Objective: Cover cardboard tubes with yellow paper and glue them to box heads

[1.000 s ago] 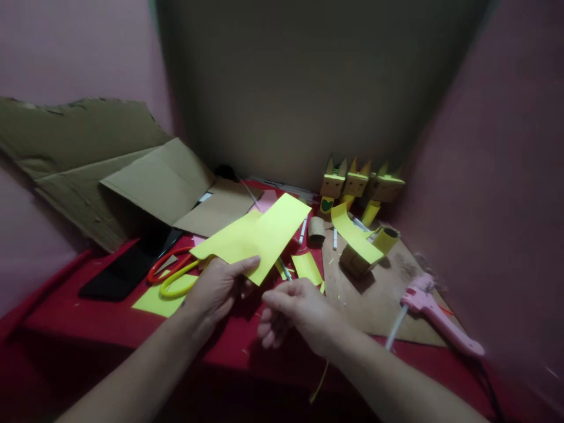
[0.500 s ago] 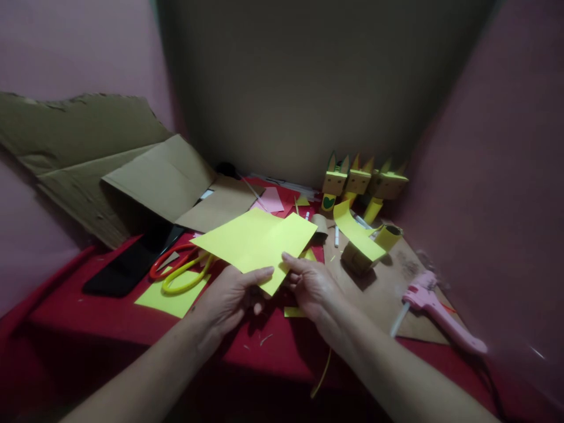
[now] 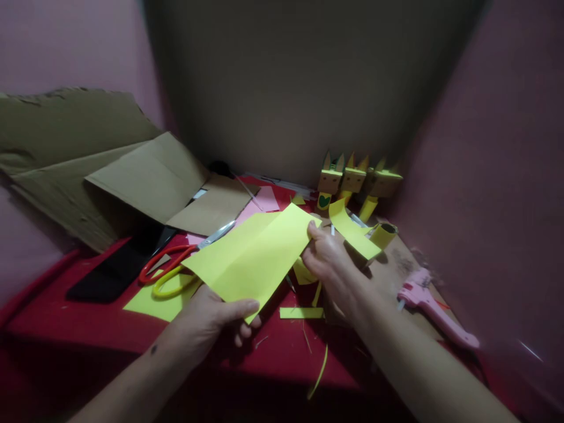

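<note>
A creased sheet of yellow paper (image 3: 251,252) is held up above the table between both hands. My left hand (image 3: 215,320) pinches its near corner, thumb on top and fingers underneath. At the right far corner my right hand (image 3: 328,258) grips the sheet, thumb on top; its other fingers are curled and partly hidden. Left of the sheet lie scissors (image 3: 170,267) with one red and one yellow handle loop, over another yellow paper piece (image 3: 150,302). Below my right hand, a narrow yellow strip (image 3: 302,313) rests on the red cloth (image 3: 264,358).
Folded cardboard (image 3: 150,173) leans at the left, near a black flat object (image 3: 114,270). A pink glue gun (image 3: 434,305) lies at the right. Several cardboard figures with pointed ears (image 3: 330,179) stand at the back, behind a curled yellow strip (image 3: 350,226) and a yellow-wrapped tube (image 3: 383,235).
My right hand has slid from the near corner to the sheet's right far corner. My left hand has moved slightly left and down. The scissors' blades now show.
</note>
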`<state>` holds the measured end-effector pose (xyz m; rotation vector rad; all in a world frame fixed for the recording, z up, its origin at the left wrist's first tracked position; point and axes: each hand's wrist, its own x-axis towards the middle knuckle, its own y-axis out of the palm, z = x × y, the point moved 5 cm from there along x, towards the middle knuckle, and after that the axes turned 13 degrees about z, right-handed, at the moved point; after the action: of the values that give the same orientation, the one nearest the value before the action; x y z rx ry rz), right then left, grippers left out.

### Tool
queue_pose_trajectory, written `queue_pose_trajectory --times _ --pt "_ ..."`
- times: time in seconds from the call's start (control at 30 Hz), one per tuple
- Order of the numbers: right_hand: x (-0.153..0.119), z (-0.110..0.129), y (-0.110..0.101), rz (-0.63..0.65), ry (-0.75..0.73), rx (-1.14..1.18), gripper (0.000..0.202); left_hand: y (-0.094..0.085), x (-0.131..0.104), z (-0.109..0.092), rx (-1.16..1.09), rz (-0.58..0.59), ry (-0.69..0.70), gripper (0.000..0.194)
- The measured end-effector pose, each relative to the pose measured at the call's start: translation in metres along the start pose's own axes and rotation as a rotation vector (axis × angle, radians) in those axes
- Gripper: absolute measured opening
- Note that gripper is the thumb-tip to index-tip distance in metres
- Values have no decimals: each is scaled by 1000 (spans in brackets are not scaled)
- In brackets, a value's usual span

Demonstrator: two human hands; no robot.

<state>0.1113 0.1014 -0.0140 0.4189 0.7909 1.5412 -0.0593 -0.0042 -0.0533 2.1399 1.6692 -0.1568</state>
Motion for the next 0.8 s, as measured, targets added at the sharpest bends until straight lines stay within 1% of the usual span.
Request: queue_pose_trajectory --times 0.07,0.13,0.2,0.27,0.33,0.4,0.43,0.47,0.53,0.57,0.6,0.67,0.73,0.8 --pt "11 14 -6 -11 -25 1 19 -7 -4 4 43 -26 -29 32" --pt "19 22 -12 6 -25 -6 22 -10 -8 6 76 -26 -50 32" --pt "20 24 -20 4 -26 -28 26 -11 -12 5 86 -32 -40 31" --pt "13 21 -27 -21 -29 -68 33 -13 -15 0 156 -94 -15 30" --pt "-1 12 -28 -24 -16 -135 50 -17 -17 -5 377 -219 -26 31" --pt "-17 0 -20 40 31 -237 67 -17 -18 -11 727 -313 -39 38" --pt "-26 -6 -15 59 56 -263 70 -15 -17 -12 882 -327 -28 37" --pt "-34 -13 -6 139 93 -279 68 -12 -15 -12 1007 -327 5 32" --pt "-46 -25 12 264 157 -262 62 -4 -14 -12 1157 -313 164 23" --pt "-50 -28 20 311 160 -247 58 -1 -15 -12 1185 -315 253 25" --pt "-52 -31 24 328 162 -233 53 2 -17 -13 1196 -325 332 29" --pt "-51 -34 27 315 130 -213 45 4 -21 -16 1203 -335 437 33" --pt "-46 -33 24 281 72 -204 40 2 -26 -21 1157 -343 451 35" --pt "-42 -32 18 279 27 -190 38 -5 -29 -29 1013 -350 432 34"
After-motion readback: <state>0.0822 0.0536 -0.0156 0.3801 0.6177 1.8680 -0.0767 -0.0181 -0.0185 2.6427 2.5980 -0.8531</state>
